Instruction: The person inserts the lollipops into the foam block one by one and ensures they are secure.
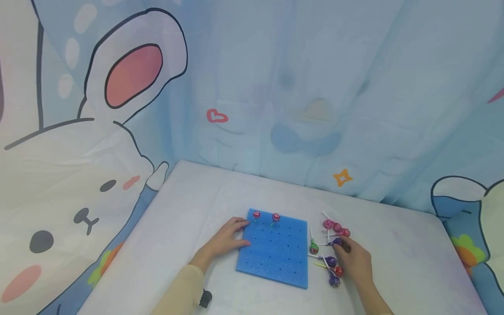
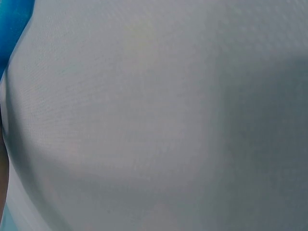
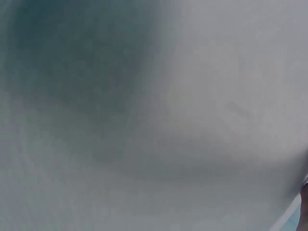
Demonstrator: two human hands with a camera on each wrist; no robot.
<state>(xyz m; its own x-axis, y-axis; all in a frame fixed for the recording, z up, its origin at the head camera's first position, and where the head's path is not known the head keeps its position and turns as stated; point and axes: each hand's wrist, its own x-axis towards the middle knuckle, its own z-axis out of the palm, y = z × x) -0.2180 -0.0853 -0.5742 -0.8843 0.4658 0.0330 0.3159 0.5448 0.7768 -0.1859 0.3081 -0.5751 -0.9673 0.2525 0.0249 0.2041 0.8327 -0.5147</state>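
A blue foam board (image 1: 271, 251) with rows of small holes lies flat on the white table. Two red-wrapped lollipops stand upright near its back edge, one at the left corner (image 1: 257, 215) and another lollipop (image 1: 276, 217) beside it. My left hand (image 1: 225, 238) rests at the board's left edge, fingertips and thumb touching it. To the board's right, my right hand (image 1: 356, 260) pinches a purple lollipop (image 1: 336, 241) by its wrapped head, its white stick pointing left. The left wrist view shows tablecloth and a blue sliver of board (image 2: 12, 24); neither wrist view shows fingertips at work.
Loose lollipops lie right of the board: a green one (image 1: 313, 248), pink and red ones behind, including a pink lollipop (image 1: 328, 224), and purple ones and a red lollipop (image 1: 338, 271) in front. A small black object (image 1: 205, 299) is by the left sleeve. A patterned curtain (image 1: 275, 87) hangs behind the table.
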